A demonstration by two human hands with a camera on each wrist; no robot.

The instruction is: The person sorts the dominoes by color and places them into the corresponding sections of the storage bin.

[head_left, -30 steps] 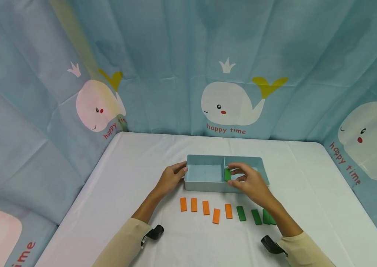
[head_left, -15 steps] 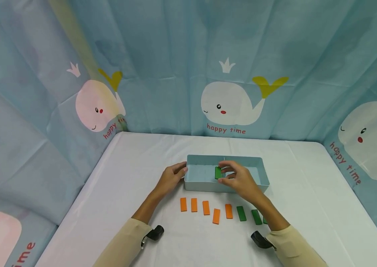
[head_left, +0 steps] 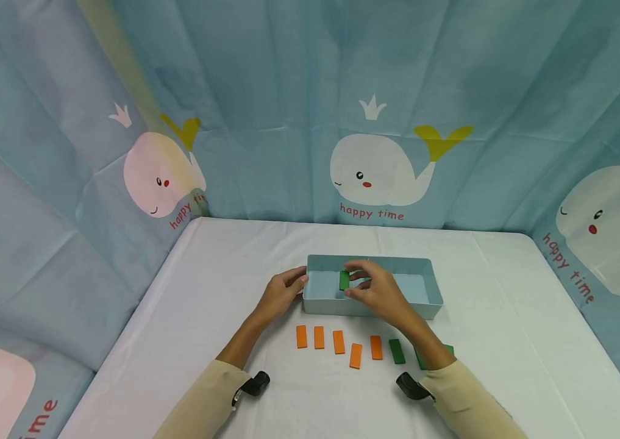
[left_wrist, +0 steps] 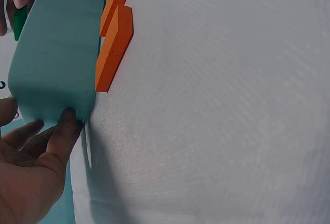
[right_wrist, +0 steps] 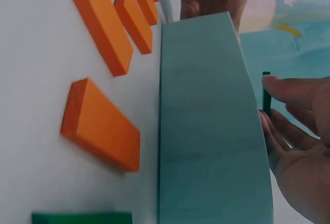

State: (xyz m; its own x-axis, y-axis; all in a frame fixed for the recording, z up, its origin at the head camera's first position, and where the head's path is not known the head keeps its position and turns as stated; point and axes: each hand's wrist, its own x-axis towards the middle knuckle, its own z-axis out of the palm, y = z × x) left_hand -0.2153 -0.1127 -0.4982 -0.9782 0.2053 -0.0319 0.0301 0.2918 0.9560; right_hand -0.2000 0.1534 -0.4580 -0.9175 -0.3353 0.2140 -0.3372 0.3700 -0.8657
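Head view: pinching a green block (head_left: pixel 344 280) over the blue box (head_left: pixel 331 306)

Holding it, flat and oblong, in the right hand (head_left: pixel 383 297) above the left compartment (head_left: pixel 322 284); resting the left hand's (head_left: pixel 280 292) loosely spread fingers against the box's end.

Left wrist: partly hiding it behind fingers.

Right wrist: showing it edge-on, dark; hiding the box's inside.

A white cloth covered the tabletop (head_left: pixel 507 317), its far corners rounded. Roughly midway between its side edges stood a smooth blue-grey rectangular box (head_left: pixel 337 306); farther from the far edge lay five oblong orange blocks (head_left: pixel 339 342) and, rightward, oblong green blocks (head_left: pixel 396 352).
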